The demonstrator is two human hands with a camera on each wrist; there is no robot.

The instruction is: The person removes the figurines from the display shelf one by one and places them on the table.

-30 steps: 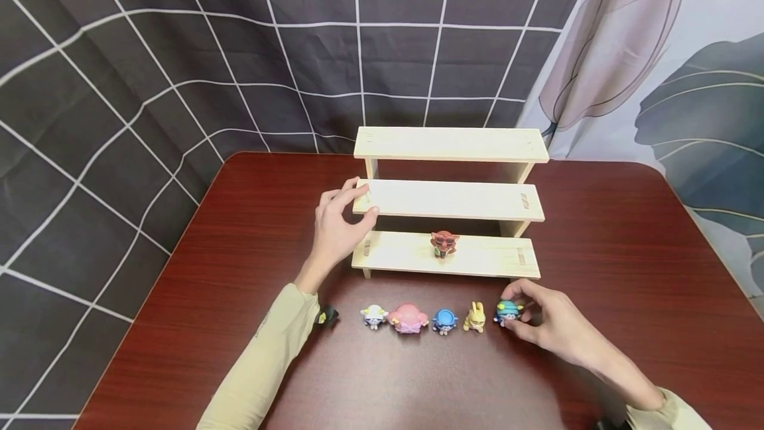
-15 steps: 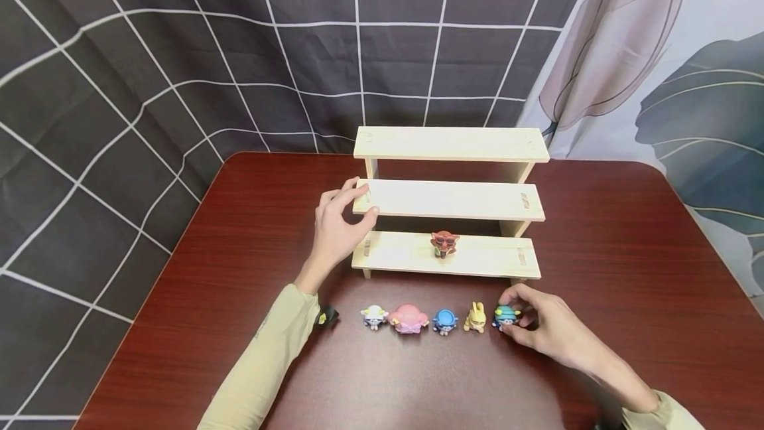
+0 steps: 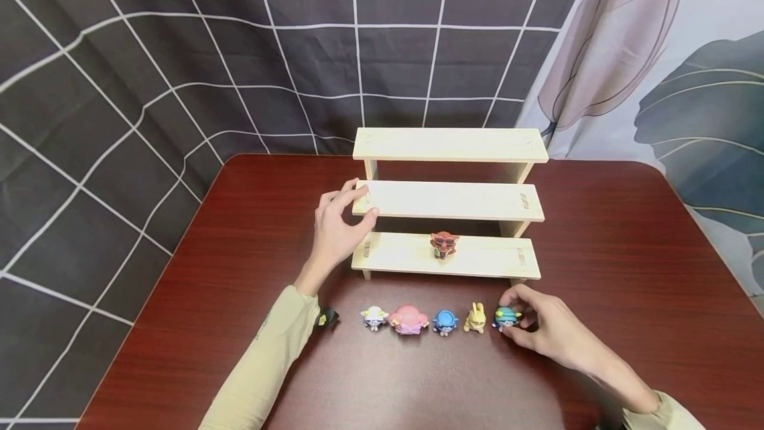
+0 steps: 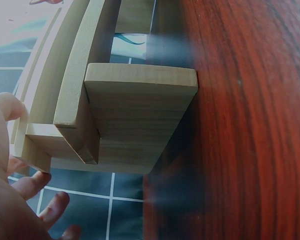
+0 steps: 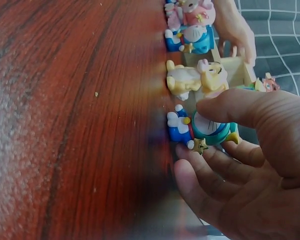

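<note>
In the head view, my left hand (image 3: pixel 337 224) holds the left end of the middle board of a pale wooden three-tier shelf (image 3: pixel 447 199), thumb at its front edge and fingers toward the back. The left wrist view shows the thumb and fingertips (image 4: pixel 34 184) at that board's end. My right hand (image 3: pixel 552 324) pinches a small figurine with a teal hat (image 3: pixel 506 316) at the right end of a row. Seen from the right wrist, thumb and fingers stand either side of this teal figurine (image 5: pixel 210 131), its feet at the tabletop.
Left of it stand a yellow rabbit figurine (image 3: pixel 475 318), a blue one (image 3: pixel 444 322), a pink one (image 3: pixel 408 319) and a white one (image 3: pixel 374 317). A reddish-brown fox figurine with sunglasses (image 3: pixel 444 244) is on the lowest board. A dark object (image 3: pixel 327 316) lies by the left sleeve.
The right hand has turned the teal-hatted figurine slightly and shifted it a little left. The left hand and the shelf have stayed in place.
</note>
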